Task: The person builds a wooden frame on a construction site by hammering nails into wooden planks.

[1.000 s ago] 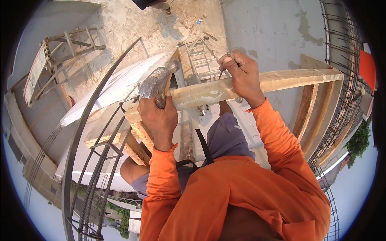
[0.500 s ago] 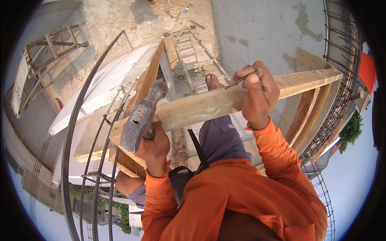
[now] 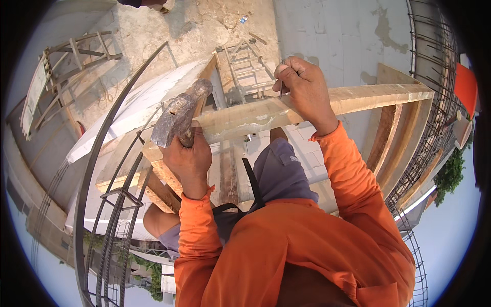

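Observation:
My left hand [image 3: 187, 159] is closed around the handle of a hammer [image 3: 180, 113], close below its worn grey metal head. The hammer head is raised over the left end of a long wooden beam [image 3: 245, 118] that runs across in front of me. My right hand [image 3: 307, 92] pinches a thin dark nail [image 3: 281, 88] between thumb and fingers. It stands nearly upright, its lower end at the beam's top edge; I cannot tell whether the point touches the wood.
Rebar rods [image 3: 115, 225] rise at the left, beside a curved dark bar [image 3: 93, 153]. A wooden ladder [image 3: 247, 69] leans beyond the beam. Boards [image 3: 391, 135] join the beam's right end, near a rebar cage [image 3: 434, 56]. A wooden trestle [image 3: 76, 56] stands far left.
My right hand has moved left and up, and the nail has turned from slanting to nearly upright at the beam. The hammer has risen slightly in my left hand.

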